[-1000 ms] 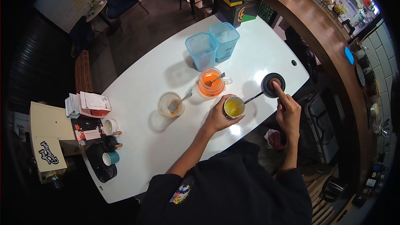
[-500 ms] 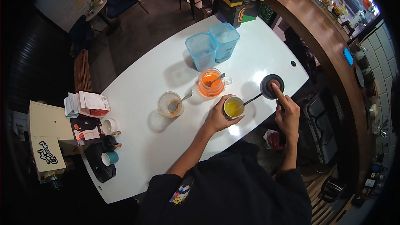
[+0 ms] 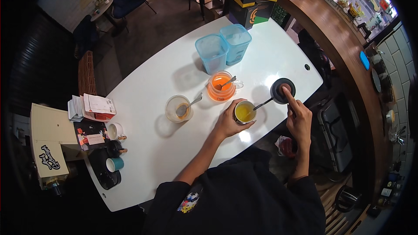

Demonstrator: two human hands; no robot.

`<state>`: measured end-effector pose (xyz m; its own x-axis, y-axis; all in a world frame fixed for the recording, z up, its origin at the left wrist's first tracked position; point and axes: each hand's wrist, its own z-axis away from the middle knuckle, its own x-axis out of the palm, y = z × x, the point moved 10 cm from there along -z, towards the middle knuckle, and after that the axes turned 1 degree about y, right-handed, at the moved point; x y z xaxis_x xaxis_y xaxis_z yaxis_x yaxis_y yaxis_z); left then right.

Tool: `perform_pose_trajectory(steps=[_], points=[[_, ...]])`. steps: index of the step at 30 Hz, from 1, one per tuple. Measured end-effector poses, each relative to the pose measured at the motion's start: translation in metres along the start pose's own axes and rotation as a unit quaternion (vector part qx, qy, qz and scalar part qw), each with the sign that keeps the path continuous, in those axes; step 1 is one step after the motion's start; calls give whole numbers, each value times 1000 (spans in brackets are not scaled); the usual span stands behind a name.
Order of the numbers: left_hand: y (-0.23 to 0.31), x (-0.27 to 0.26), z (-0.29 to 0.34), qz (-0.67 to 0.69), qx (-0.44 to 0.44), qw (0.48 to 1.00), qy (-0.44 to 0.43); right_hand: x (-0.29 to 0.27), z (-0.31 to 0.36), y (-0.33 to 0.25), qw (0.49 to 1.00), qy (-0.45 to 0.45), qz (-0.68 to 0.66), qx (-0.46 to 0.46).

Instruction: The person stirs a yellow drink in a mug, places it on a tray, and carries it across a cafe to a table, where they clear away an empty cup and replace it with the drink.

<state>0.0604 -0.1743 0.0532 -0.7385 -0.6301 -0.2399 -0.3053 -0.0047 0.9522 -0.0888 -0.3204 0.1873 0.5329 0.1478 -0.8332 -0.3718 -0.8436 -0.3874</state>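
Yellow-filled cup (image 3: 244,112), orange jar (image 3: 221,86), blue tubs (image 3: 223,48), white table (image 3: 152,87)

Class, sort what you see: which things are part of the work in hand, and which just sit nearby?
In hand: left hand around glass of yellow liquid; right hand on round black lid; spoon.

Nearby: orange-filled jar, pale cup, two blue containers, small mugs.

A long white table (image 3: 152,148) with rounded corners carries two blue lidded containers (image 3: 223,45), an orange jar with a spoon (image 3: 221,86), a pale cup with a spoon (image 3: 177,109), a cup of yellow liquid (image 3: 244,112), a round black device (image 3: 282,90), and a black tray of small mugs (image 3: 109,165).
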Motion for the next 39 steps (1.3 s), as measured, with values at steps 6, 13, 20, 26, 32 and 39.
perform_pose_trajectory(steps=[6, 13, 20, 26, 32, 39], points=[[2, -2, 0, -15, 3, 1000, 0, -9, -6, 1, 999, 30, -14, 5], [6, -1, 1, -11, -6, 1000, -13, -2, 0, 0, 1000, 9, -13, -3], [7, -1, 0, -15, -2, 1000, -12, -11, -5, -1, 999, 38, -10, 9], [1, 2, 1, -4, -7, 1000, -15, -1, 4, -1, 1000, 23, -12, -5], [2, -1, 0, -11, 8, 1000, -2, -10, 0, -1, 998, 43, -29, 19], [2, 1, 0, -9, -8, 1000, -15, 1, 8, 3, 999, 20, -30, 19]])
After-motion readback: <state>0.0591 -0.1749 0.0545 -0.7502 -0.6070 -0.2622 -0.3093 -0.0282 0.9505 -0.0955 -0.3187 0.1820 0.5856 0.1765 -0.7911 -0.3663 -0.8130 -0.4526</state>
